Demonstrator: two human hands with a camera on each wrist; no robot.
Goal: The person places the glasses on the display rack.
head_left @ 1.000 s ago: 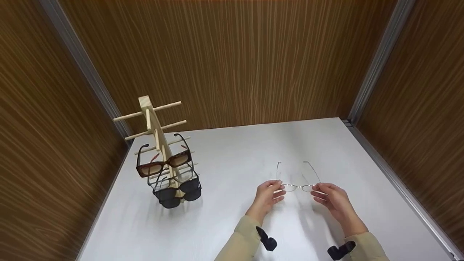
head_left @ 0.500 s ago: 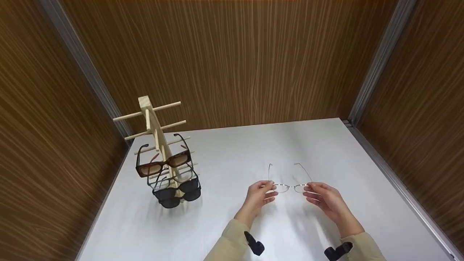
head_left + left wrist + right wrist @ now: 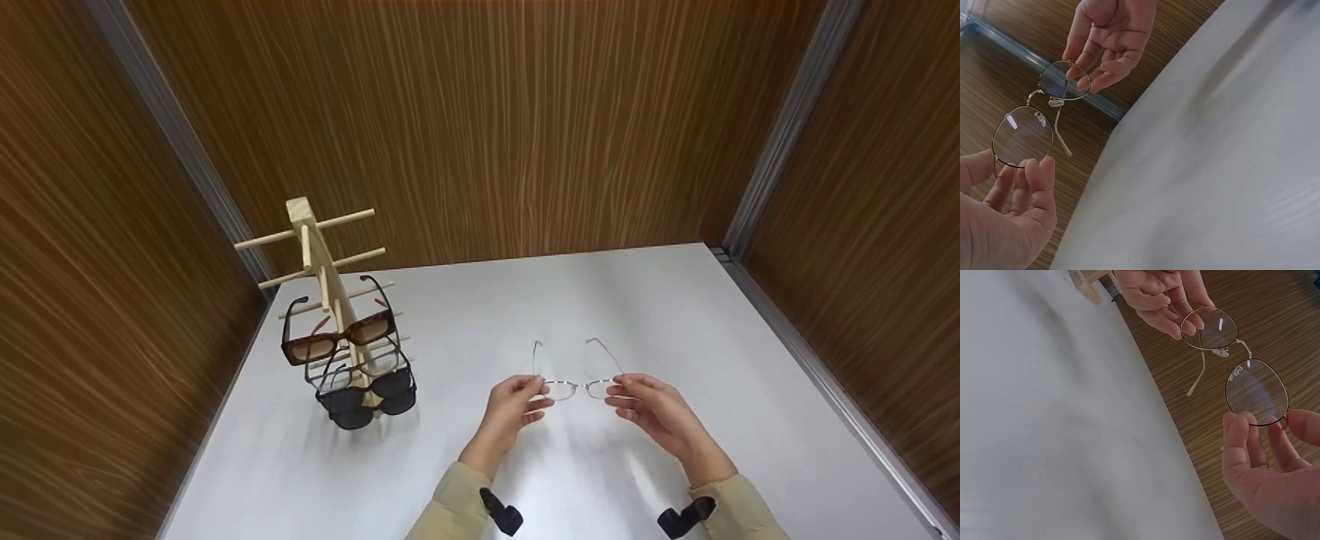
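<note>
A pair of thin wire-rimmed eyeglasses (image 3: 581,385) with clear lenses is held between both hands above the white tabletop, its temples unfolded and pointing away. My left hand (image 3: 511,409) pinches the frame's left end between thumb and fingers. At the opposite end, my right hand (image 3: 658,412) pinches the frame near the hinge. Up close in the left wrist view, the round lens (image 3: 1023,136) has a dark rim, with a gold bridge and nose pads. The right wrist view shows fingertips right at the edge of the near lens (image 3: 1257,392).
A wooden display stand (image 3: 322,259) with pegs stands on the left. Brown sunglasses (image 3: 341,340), clear glasses (image 3: 384,365) and black sunglasses (image 3: 346,403) hang on it, its upper pegs bare. Wood-grain panels (image 3: 480,135) enclose the white table (image 3: 480,315) at the back and sides.
Both hands have moved left across the table with the eyeglasses between them, closer to the stand. The stand and the eyewear on it have stayed put.
</note>
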